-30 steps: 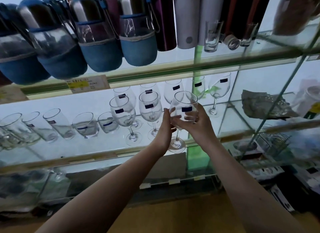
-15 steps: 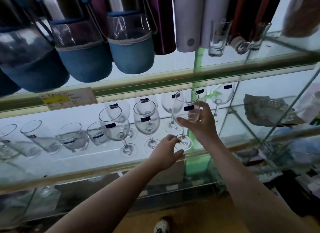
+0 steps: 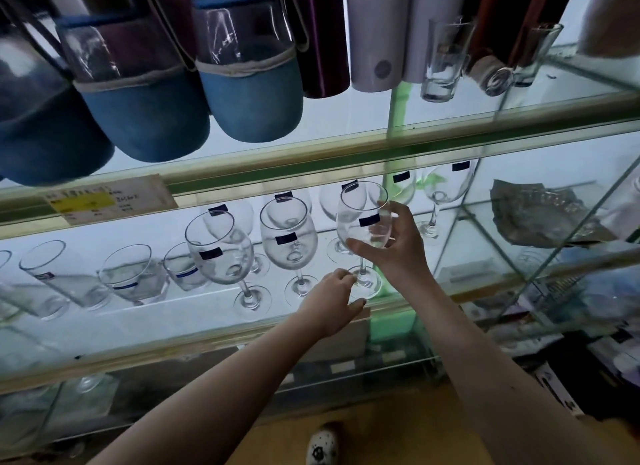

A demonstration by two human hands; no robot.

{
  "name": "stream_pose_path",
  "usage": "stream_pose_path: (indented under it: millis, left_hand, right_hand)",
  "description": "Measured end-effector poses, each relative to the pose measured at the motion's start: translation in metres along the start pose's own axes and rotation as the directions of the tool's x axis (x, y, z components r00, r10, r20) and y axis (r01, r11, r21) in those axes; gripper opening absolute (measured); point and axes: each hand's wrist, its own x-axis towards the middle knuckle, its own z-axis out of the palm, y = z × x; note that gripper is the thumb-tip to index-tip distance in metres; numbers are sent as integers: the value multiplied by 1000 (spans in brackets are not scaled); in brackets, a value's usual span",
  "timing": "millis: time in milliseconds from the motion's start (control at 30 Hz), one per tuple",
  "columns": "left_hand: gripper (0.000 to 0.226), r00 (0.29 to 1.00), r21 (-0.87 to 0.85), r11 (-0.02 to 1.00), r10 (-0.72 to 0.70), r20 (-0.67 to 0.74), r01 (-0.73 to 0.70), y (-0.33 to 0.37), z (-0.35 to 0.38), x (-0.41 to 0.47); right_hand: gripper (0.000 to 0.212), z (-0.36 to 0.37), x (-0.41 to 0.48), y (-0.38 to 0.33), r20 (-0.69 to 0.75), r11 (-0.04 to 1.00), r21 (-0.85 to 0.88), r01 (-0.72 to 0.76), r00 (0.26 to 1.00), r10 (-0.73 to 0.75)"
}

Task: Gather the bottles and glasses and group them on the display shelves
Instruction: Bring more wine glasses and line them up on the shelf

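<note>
Right hand (image 3: 398, 253) wraps the bowl of a glass (image 3: 362, 219), thumb in front, fingers curled behind. Left hand (image 3: 330, 302) pinches the 9 o'clock edge of the foot between curled fingers and thumb. Glass is upright near frame centre, foot at the front lip of the middle shelf (image 3: 173, 315). Can't tell if the foot touches down.

Two stemmed glasses (image 3: 221, 253) stand in the front row at its 9 o'clock, with a back row at 12. Tumblers (image 3: 131, 277) sit further out at 9.

Top shelf (image 3: 346, 118) at 12 holds blue-sleeved bottles (image 3: 249, 94) at 11, flasks (image 3: 374, 32) and shot glasses (image 3: 440, 66) at 1. A price label (image 3: 104, 201) is on its front rail.

Shelves are clear glass with greenish edging, backlit white. Wooden floor (image 3: 398, 430) at 6 with a shoe (image 3: 322, 447) on it. Boxes at 4 are too blurred to read.
</note>
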Motion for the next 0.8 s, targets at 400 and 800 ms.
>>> stream_pose_path:
  millis: [400, 800]
  left_hand:
    - [52, 999, -15, 999, -35, 29, 36, -1, 4, 0]
    - [56, 997, 2, 999, -51, 58, 51, -5, 4, 1]
  right_hand:
    - [79, 8, -3, 2, 3, 1000, -25, -11, 1000, 11]
    - [79, 9, -2, 1, -10, 999, -32, -36, 999, 36]
